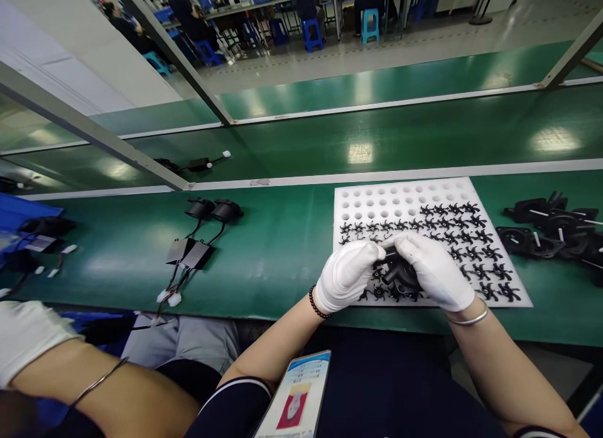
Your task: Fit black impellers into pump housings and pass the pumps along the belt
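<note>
Both my hands wear white gloves and meet over the near edge of a white foam tray (400, 196). My left hand (346, 274) and my right hand (436, 271) are closed together around a small black plastic pump housing (398, 271) with a short round spout. The tray has rows of round holes, and several black impellers (464, 234) sit in its right and near part. The far left holes are bare.
A pile of black housings (553, 227) lies right of the tray. Two wired black units (207, 227) lie on the green bench (282, 237) to the left. A co-worker's gloved hand and forearm (56, 362) are at bottom left. A phone (294, 400) rests on my lap.
</note>
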A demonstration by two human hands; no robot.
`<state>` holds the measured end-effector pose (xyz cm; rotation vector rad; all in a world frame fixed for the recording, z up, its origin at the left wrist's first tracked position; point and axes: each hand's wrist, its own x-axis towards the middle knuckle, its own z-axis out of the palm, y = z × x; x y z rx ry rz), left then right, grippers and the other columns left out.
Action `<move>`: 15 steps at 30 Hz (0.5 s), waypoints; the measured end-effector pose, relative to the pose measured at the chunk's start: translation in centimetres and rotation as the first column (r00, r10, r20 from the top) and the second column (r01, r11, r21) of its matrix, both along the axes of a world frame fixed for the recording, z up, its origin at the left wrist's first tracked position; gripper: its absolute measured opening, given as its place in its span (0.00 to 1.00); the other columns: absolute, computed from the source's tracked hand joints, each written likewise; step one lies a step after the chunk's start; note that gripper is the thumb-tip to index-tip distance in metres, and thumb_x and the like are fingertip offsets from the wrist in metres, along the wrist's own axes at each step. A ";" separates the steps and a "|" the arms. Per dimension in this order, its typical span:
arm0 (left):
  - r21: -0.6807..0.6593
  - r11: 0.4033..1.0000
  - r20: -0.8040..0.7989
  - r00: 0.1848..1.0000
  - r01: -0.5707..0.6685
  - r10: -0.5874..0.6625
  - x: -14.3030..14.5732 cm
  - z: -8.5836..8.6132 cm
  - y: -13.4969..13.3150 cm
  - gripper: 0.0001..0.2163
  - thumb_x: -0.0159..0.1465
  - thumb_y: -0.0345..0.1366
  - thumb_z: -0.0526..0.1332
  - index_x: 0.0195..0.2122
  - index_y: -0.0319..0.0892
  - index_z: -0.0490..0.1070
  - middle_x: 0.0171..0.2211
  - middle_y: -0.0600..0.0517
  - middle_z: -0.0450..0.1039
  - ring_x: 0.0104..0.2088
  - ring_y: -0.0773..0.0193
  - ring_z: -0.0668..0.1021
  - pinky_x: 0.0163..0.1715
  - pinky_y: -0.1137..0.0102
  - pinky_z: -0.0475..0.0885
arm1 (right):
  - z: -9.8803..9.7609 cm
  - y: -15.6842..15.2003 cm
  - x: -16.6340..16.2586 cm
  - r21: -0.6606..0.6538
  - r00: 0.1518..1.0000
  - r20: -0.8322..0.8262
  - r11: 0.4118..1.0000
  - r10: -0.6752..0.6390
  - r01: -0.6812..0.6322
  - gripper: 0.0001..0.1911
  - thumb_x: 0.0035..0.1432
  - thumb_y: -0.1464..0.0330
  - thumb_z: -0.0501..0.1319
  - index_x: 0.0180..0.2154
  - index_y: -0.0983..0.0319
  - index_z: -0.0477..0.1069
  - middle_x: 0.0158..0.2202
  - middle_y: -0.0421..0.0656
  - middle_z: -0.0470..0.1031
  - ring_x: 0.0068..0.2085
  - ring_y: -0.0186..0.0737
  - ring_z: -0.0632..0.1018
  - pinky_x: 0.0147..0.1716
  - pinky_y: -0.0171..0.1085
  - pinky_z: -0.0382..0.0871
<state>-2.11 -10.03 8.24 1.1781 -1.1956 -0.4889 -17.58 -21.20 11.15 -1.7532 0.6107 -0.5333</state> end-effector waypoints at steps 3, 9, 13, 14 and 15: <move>-0.016 0.998 -0.066 0.996 -0.065 0.063 0.2 0.0 0.2 0.10 0.59 0.30 0.68 0.42 0.47 0.78 0.34 0.52 0.78 0.39 0.62 0.80 0.49 0.59 0.75 | -0.1 -0.7 -0.5 0.049 1.000 0.026 0.999 -0.018 0.017 0.19 0.68 0.54 0.54 0.41 0.58 0.78 0.42 0.44 0.79 0.44 0.42 0.79 0.47 0.40 0.75; 0.007 0.995 -0.180 0.978 -0.103 0.102 0.3 -0.1 0.3 0.17 0.54 0.30 0.73 0.45 0.47 0.77 0.34 0.52 0.78 0.37 0.64 0.80 0.48 0.64 0.75 | 0.3 -0.4 -0.3 0.143 0.989 0.037 0.979 0.143 -0.147 0.21 0.62 0.57 0.63 0.56 0.55 0.73 0.56 0.44 0.74 0.52 0.45 0.78 0.51 0.43 0.75; 0.034 0.999 -0.333 0.942 -0.030 0.040 -0.4 0.3 0.1 0.31 0.50 0.29 0.75 0.56 0.47 0.71 0.38 0.51 0.78 0.40 0.65 0.79 0.46 0.70 0.75 | 0.6 0.6 0.5 0.143 0.986 0.118 0.981 0.117 -0.134 0.18 0.57 0.63 0.68 0.50 0.55 0.77 0.54 0.43 0.76 0.55 0.46 0.77 0.56 0.45 0.73; 0.044 0.999 -0.390 0.920 -0.011 0.027 -0.6 0.4 0.0 0.33 0.50 0.29 0.76 0.57 0.47 0.70 0.38 0.51 0.78 0.40 0.65 0.79 0.45 0.71 0.75 | 0.6 0.6 0.5 0.161 0.986 0.144 0.981 0.087 -0.110 0.17 0.56 0.63 0.69 0.48 0.56 0.79 0.52 0.44 0.78 0.54 0.47 0.77 0.55 0.45 0.73; 0.057 0.998 -0.446 0.895 0.006 0.020 -0.6 0.6 0.0 0.34 0.50 0.30 0.76 0.59 0.47 0.69 0.38 0.51 0.77 0.39 0.66 0.79 0.43 0.72 0.76 | 0.5 0.6 0.5 0.185 0.985 0.166 0.979 0.055 -0.086 0.17 0.54 0.63 0.70 0.47 0.56 0.79 0.50 0.44 0.79 0.53 0.47 0.78 0.54 0.45 0.74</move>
